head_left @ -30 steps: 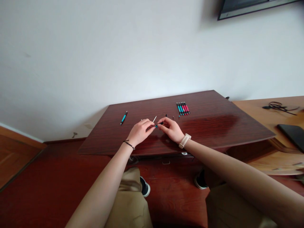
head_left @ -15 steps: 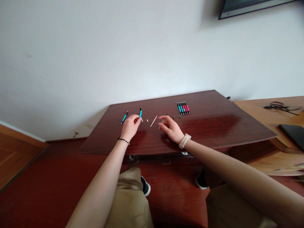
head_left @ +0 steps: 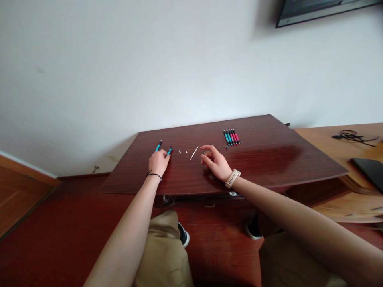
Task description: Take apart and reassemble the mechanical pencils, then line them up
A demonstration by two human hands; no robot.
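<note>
Below a white wall, loosely curled hands rest on the dark table.

Teal pen: black-tipped, lying flat and slanted on the tabletop, its near end at the left hand fingertips.
Second teal pen: just left of it, roughly parallel.
White rod: thin, slanted, between the hands.

A plain white wall fills the upper half, with a dark framed screen at 1 o'clock. A dark red-brown table stands at centre above a reddish floor. A lighter wooden desk adjoins it at 3 o'clock.
</note>
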